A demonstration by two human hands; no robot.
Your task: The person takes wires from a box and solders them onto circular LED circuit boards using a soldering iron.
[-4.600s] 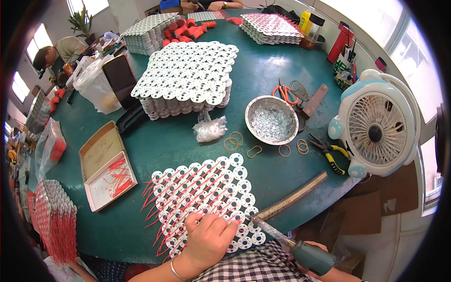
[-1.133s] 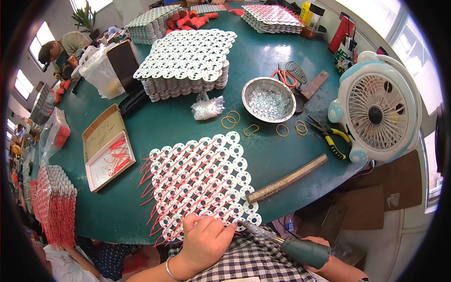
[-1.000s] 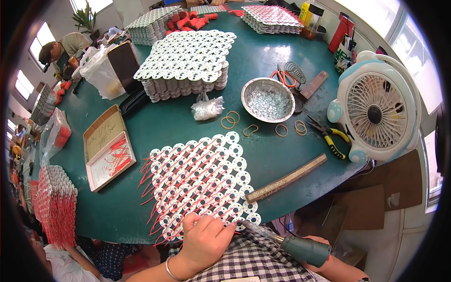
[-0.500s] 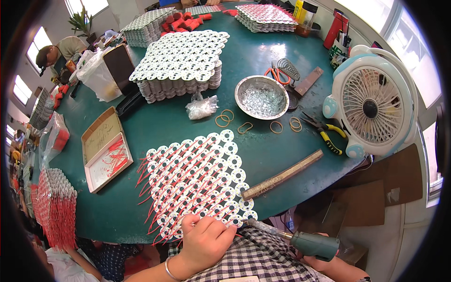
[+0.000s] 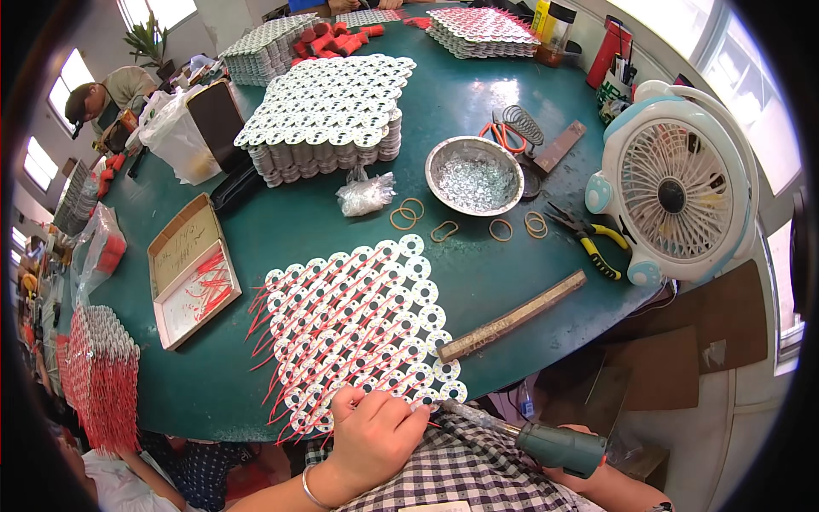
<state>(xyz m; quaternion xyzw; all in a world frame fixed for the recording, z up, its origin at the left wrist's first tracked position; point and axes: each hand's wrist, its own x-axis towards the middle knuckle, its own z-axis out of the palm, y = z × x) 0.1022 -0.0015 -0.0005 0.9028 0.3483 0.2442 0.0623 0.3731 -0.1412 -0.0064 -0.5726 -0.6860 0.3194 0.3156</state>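
Observation:
A panel of round white circuit boards (image 5: 358, 324) lies at the table's near edge, with rows of thin red wires (image 5: 341, 299) running slantwise across it. My left hand (image 5: 374, 433) rests on the panel's near edge, its thumb and index finger pinched on a red wire whose end shows by the fingertips. With my right hand (image 5: 590, 482) I grip the green handle of a soldering iron (image 5: 559, 449); the handle hides most of those fingers. The iron's tip is at the panel's near right corner, just right of my left fingertips. Whether it touches a board I cannot tell.
Right of the panel lies a wooden strip (image 5: 512, 316). Behind are a metal bowl (image 5: 474, 176), rubber bands (image 5: 445, 231), pliers (image 5: 597, 247) and a fan (image 5: 674, 194). A cardboard box (image 5: 194, 271) with red wires and a wired board stack (image 5: 101, 380) stand left. Stacked boards (image 5: 324, 107) stand farther back.
The soldering iron's handle and my right hand have shifted slightly left. The tip stays by the panel's near right corner. My left hand has hardly moved.

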